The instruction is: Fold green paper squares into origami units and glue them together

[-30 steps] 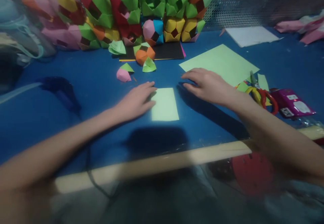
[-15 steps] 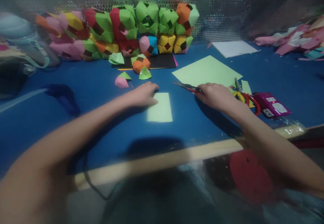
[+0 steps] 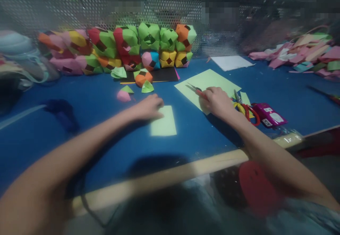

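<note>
My right hand [image 3: 217, 102] grips a pair of scissors [image 3: 198, 92] by the red handles. Their dark, narrow blades point away to the left, over a large pale green sheet of paper [image 3: 209, 77]. On the left, my left hand [image 3: 151, 107] rests at the upper left edge of a small pale green paper rectangle [image 3: 165, 123]. Its thumb and fingers are apart and hold nothing that I can see. The small rectangle lies flat on the blue table.
Colourful folded paper blocks [image 3: 148, 38] are stacked along the back. Other red-and-yellow-handled scissors [image 3: 249, 113] and a purple packet [image 3: 268, 115] lie right of my right hand. Folded paper pieces [image 3: 305, 54] heap up at the back right. A bottle [image 3: 21, 54] stands far left.
The scissors have moved with my right hand from beside the large sheet to over it. My left hand stays at the small paper. The camera view has shifted slightly up and right.
</note>
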Tool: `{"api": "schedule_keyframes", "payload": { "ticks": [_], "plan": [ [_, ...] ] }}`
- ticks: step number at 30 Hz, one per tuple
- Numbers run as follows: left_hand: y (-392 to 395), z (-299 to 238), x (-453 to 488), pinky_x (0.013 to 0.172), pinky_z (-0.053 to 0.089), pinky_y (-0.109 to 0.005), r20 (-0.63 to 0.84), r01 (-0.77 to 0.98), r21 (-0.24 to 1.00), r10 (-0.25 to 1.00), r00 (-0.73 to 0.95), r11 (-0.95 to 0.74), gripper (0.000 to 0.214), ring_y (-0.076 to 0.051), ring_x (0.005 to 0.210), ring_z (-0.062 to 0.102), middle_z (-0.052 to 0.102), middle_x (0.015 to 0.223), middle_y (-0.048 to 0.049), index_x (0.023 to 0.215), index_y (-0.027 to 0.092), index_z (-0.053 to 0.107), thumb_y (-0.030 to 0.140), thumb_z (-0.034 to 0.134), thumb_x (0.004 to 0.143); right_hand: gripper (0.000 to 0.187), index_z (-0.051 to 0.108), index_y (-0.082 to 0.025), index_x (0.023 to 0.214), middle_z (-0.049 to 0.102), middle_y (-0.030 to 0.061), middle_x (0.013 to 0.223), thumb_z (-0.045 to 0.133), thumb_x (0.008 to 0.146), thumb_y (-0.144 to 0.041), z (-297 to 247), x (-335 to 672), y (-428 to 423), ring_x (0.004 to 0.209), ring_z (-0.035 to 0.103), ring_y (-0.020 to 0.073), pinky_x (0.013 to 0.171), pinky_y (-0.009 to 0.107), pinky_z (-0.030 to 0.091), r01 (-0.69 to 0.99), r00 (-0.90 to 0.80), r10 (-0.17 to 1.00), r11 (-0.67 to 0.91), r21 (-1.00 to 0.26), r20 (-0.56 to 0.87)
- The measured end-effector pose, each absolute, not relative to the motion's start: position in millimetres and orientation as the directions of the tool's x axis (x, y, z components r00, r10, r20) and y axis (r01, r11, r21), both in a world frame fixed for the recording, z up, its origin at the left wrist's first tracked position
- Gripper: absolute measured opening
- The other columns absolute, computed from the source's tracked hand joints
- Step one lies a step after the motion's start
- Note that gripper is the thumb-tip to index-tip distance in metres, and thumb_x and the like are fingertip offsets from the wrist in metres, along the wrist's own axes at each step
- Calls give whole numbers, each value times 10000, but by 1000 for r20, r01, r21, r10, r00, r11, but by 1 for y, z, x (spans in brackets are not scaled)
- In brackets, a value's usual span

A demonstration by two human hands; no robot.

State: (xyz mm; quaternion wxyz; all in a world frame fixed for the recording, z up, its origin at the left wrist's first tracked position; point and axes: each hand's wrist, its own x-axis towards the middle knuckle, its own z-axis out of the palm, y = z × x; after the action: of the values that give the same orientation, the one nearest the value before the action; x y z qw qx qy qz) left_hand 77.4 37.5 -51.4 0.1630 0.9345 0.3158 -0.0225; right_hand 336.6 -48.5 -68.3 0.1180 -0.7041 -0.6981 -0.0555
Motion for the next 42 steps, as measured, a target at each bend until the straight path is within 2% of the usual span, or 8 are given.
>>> {"api": "schedule_keyframes", "payload": {
  "ticks": [3,5,7,16,24,30,37,42],
  "plan": [
    [31,-53,71,792,432,-366,-121,594,302,588,800,-746,415,-261,954,512,548,1001,-116,1025,130,580,415,568,724,240,611,-154,1009,627,138,1044,504,809,-232,-71,313,-49,911,602,245,790,425,500,830,5,974,121,-545,225],
    [25,-53,64,822,437,-384,-84,574,336,583,808,-747,479,-270,996,513,562,1048,-123,1085,130,559,427,602,712,219,593,-178,984,637,110,1017,557,798,-288,-71,293,-49,879,619,207,751,385,534,504,0,1000,18,-864,21],
    [18,-56,55,855,440,-400,-37,542,371,571,820,-754,540,-276,1052,509,562,1121,-139,1146,129,529,426,628,707,188,573,-179,918,626,113,1017,579,791,-318,-68,275,-46,893,613,187,742,358,546,170,-17,987,-153,-973,-158],
    [8,-78,37,988,383,-470,70,522,411,597,799,-747,704,-310,1254,417,468,1333,-193,1280,122,432,451,670,705,192,552,-178,789,579,77,955,642,732,-337,-64,218,-28,937,559,181,697,328,544,-215,-75,958,-286,-934,-276],
    [7,-72,39,874,432,-436,33,563,352,611,791,-747,690,-302,1063,510,562,1172,-169,1247,98,483,471,673,698,200,582,-176,891,620,50,956,583,775,-339,-60,232,-28,890,571,159,845,348,464,198,102,995,-23,-980,-3],
    [6,-79,41,856,405,-396,49,563,377,623,781,-735,483,-255,969,498,567,1065,-113,1139,143,577,447,614,766,263,586,-172,950,624,72,987,579,768,-362,-68,243,-37,912,573,168,800,319,468,199,70,996,-68,-978,-55],
    [3,-83,41,756,408,-335,245,534,515,713,657,-670,135,-192,823,503,566,843,-57,781,156,578,278,532,815,393,537,-134,1038,615,111,1033,661,679,-235,-67,239,-48,866,605,175,792,339,479,255,77,984,-177,-951,-162],
    [-3,-74,42,787,431,-328,275,448,730,821,500,-517,109,-181,858,539,582,897,-41,801,169,572,272,581,767,389,488,-147,1084,580,-13,746,579,706,-155,-63,232,-51,656,557,119,657,290,482,240,1,1000,-27,-970,-28]
  ]
}}
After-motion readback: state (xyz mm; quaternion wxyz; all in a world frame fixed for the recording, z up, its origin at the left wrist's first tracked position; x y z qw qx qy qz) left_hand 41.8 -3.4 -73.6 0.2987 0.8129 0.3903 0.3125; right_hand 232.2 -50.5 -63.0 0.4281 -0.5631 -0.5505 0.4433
